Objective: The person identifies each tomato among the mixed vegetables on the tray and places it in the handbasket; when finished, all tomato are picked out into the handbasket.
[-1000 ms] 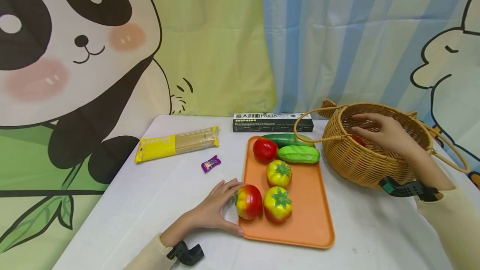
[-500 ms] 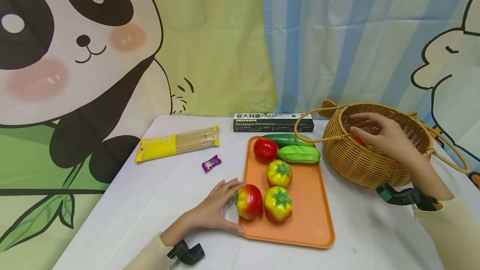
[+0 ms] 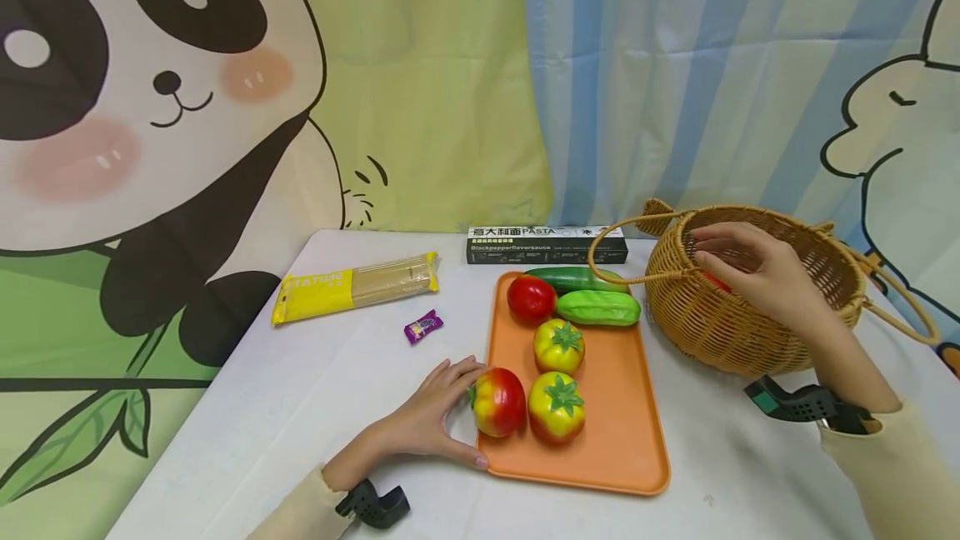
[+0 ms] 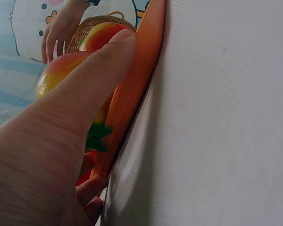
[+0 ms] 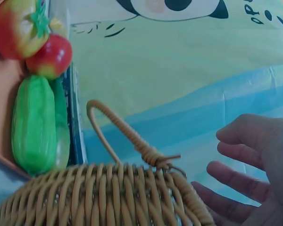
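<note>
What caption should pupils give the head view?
Left hand at an orange rectangular tray of red, yellow and green produce, right hand above a round brown wicker basket.

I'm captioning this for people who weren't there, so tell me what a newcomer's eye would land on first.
Probably the huge cartoon panda filling the left of the head view. Next would come the orange tray near the middle, with its bright red, yellow and green produce. Then, at the right, the wicker basket, with the fingers of the right hand over its opening.
</note>
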Demonstrator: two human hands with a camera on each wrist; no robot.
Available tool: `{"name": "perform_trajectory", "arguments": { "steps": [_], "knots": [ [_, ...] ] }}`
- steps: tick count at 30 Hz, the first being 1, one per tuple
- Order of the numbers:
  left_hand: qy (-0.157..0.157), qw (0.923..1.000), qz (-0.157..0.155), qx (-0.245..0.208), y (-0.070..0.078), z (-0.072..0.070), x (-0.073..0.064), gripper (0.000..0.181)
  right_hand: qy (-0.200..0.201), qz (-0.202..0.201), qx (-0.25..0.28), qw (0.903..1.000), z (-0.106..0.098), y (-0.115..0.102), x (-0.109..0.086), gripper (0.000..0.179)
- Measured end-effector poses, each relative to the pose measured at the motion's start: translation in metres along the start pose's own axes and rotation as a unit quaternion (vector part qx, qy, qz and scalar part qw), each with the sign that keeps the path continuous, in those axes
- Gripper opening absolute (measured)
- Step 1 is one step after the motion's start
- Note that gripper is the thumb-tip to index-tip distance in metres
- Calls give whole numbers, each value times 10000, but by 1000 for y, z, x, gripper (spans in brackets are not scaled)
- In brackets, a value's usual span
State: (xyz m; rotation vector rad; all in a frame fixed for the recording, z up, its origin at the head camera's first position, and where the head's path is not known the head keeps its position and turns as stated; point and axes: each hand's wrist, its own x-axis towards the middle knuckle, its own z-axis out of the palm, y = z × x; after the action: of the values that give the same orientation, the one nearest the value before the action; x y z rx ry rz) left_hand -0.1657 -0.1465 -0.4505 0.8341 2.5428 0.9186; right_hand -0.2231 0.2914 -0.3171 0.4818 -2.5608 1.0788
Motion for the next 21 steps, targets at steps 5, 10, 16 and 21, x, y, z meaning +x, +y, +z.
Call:
{"name": "perform_trajectory", "arguments": {
  "steps": [5,10,16,21],
  "knots": [
    [8,10000,58,-15,0,0,0,106,174,-411,309,9985,7,-10,-1,30],
    [5,10000,57,34,0,-1,0,106,50,-1171,522,9917,16,-15,0,31],
    [20,10000,88,14,-1,-1,0,106,6,-1642,860,9827,27,-20,2,34],
    [-9,10000,69,-5,-1,0,-1,106,-66,-1835,1249,9750,38,-22,4,37]
  ]
}}
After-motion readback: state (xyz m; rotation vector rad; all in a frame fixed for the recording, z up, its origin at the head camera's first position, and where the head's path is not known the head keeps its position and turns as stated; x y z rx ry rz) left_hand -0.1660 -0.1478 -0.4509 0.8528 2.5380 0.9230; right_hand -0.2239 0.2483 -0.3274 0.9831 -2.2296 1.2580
